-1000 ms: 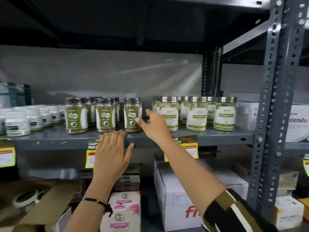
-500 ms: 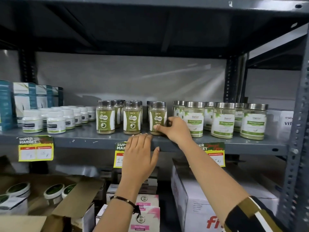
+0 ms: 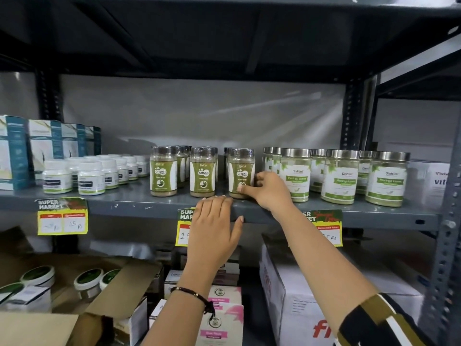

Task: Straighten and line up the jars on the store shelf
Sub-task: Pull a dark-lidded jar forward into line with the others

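On the grey metal shelf [image 3: 139, 204] three rows of green-labelled Gaska jars stand upright; their front jars are the left one [image 3: 163, 174], the middle one [image 3: 202, 176] and the right one [image 3: 240, 172]. My right hand [image 3: 270, 189] is wrapped around the lower right side of the right front jar, thumb on its label. My left hand [image 3: 214, 231] lies flat, fingers together, against the shelf's front edge below the jars and holds nothing. To the right stand wider steel-lidded Moringa jars [image 3: 339, 177] in rows.
Small white-capped bottles [image 3: 91, 177] and teal-and-white boxes [image 3: 42, 146] fill the shelf's left part. Yellow price tags [image 3: 62, 217] hang on the shelf edge. A perforated steel upright [image 3: 446, 233] rises at the right. Cardboard boxes [image 3: 294, 290] and an open carton of tubs [image 3: 40, 275] sit below.
The view has shifted so the shelf sits further right and closer. My right hand has reached the right front Gaska jar and closed around it; my left hand has stayed on the shelf edge.
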Tool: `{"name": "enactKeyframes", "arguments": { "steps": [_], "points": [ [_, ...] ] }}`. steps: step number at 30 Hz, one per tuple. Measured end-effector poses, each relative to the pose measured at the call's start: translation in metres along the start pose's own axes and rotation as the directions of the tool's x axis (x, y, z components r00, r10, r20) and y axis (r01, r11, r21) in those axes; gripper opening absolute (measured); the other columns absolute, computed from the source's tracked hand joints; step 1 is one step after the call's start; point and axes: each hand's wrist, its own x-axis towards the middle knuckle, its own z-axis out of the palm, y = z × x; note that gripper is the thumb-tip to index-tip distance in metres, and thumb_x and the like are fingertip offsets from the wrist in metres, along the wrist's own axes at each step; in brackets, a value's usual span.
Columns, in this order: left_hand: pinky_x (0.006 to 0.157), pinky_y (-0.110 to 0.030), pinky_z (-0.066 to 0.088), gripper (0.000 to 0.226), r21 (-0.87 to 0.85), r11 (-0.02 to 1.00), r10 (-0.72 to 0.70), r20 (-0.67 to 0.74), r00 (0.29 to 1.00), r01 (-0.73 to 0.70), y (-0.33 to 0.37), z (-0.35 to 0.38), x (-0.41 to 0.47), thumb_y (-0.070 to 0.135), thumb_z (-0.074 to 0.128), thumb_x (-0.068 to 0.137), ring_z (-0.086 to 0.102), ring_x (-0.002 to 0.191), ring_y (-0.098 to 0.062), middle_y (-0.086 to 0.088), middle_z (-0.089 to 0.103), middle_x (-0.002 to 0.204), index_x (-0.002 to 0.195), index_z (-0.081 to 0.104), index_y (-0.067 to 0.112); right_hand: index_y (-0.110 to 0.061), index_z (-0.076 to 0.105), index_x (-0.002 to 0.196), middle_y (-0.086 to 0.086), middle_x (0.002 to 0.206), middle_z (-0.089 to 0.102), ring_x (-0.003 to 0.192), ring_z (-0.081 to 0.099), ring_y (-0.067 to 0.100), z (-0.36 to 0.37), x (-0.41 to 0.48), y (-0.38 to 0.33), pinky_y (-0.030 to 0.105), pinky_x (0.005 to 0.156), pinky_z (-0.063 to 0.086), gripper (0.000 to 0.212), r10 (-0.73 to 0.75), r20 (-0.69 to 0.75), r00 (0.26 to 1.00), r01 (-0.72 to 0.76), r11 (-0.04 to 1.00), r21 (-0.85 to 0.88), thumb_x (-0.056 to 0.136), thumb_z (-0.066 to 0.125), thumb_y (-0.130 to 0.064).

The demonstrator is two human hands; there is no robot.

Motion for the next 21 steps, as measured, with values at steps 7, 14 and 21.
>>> {"name": "enactKeyframes", "arguments": {
  "steps": [7, 14, 21],
  "points": [
    [0.098, -0.035, 0.034, 0.043, -0.007, 1.0, -0.013, 0.023, 1.0, 0.013, 0.0, 0.0, 0.0, 0.043, 0.044, 0.089, 0.056, 0.104, -0.023, -0.003, 0.063, 0.109, 0.113, 0.06, 0.012, -0.016, 0.066, 0.104, 0.003, 0.103, 0.072, 0.097, 0.065, 0.021, -0.002, 0.003, 0.001, 0.047, 0.09, 0.052, 0.035, -0.005, 0.053, 0.999, 0.004, 1.0, 0.031, 0.077, 0.073, -0.037],
    [0.098, -0.035, 0.034, 0.042, -0.014, 1.0, -0.005, 0.019, 1.0, 0.005, -0.001, 0.0, 0.0, 0.042, 0.044, 0.089, 0.057, 0.103, -0.023, -0.004, 0.063, 0.109, 0.112, 0.061, 0.011, -0.014, 0.064, 0.11, 0.004, 0.112, 0.07, 0.104, 0.064, 0.022, -0.003, 0.001, 0.001, 0.042, 0.095, 0.05, 0.039, -0.001, 0.071, 0.997, -0.003, 0.999, 0.053, 0.078, 0.073, -0.033],
    [0.099, -0.036, 0.034, 0.045, 0.005, 1.0, -0.002, 0.056, 0.998, 0.001, -0.001, -0.003, 0.0, 0.045, 0.041, 0.091, 0.056, 0.104, -0.024, -0.004, 0.063, 0.11, 0.115, 0.06, 0.011, -0.007, 0.058, 0.126, 0.01, 0.123, 0.067, 0.1, 0.066, 0.008, -0.055, -0.063, -0.012, 0.014, 0.09, 0.046, 0.043, -0.104, -0.111, 0.988, 0.129, 0.958, 0.256, 0.084, 0.066, -0.006]
  ]
}}
